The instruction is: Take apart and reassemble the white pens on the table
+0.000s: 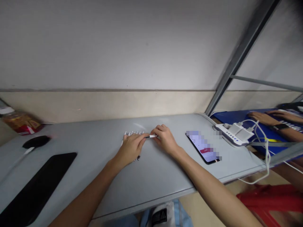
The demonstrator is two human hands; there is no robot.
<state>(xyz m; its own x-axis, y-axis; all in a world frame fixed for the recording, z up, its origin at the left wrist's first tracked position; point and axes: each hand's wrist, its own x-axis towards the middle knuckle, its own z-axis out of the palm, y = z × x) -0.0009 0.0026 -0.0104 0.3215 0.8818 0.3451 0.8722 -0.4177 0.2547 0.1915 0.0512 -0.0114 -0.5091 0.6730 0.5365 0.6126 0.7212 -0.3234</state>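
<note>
Between my two hands is a slim pen (pixel 151 136), white with a dark section, lying roughly level just above the desk. The fingertips of my left hand (pixel 131 147) pinch its left end. My right hand (pixel 165 138) has its thumb and fingers closed around the other end, so that tip is mostly hidden. Several white pens (pixel 129 133) lie side by side under and behind my left hand, which covers most of their length. Small dark, shiny tips (pixel 138 158) stick out below that hand.
On the grey desk (pixel 151 183) a lit phone (pixel 203 147) lies to the right, near a power strip (pixel 230 135) with white cables. At left are a black mat (pixel 40 186), a dark oval object (pixel 36 142) and a jar (pixel 21 122). Another person's hands (pixel 265 118) rest over a blue table.
</note>
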